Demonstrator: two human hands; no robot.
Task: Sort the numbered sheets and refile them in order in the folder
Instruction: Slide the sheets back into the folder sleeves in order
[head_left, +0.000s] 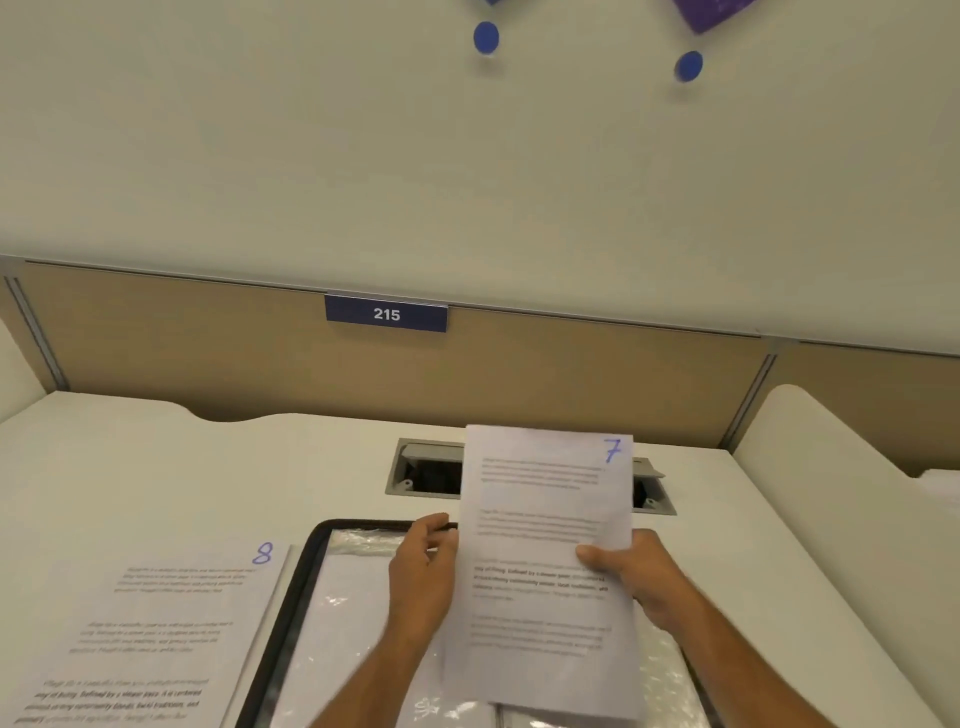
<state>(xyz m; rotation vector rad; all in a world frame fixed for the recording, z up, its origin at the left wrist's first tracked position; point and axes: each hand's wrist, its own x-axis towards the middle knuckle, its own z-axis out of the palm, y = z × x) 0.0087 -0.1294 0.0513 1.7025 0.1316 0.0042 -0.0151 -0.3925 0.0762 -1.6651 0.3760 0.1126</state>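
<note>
I hold a printed sheet marked 7 (545, 519) upright above the open folder (317, 551). My right hand (634, 571) pinches its right edge, thumb on the front. My left hand (423, 566) grips its left edge, fingers curled behind the paper. The folder has a black rim and shiny plastic sleeves (358, 597) with a white page inside. A sheet marked 8 (150, 623) lies flat on the desk to the left of the folder.
A grey cable box (421, 467) with its lid open is sunk into the white desk (156, 467) behind the folder. A tan partition with a blue 215 plate (386, 313) closes the back. A white side panel (831, 467) rises at the right.
</note>
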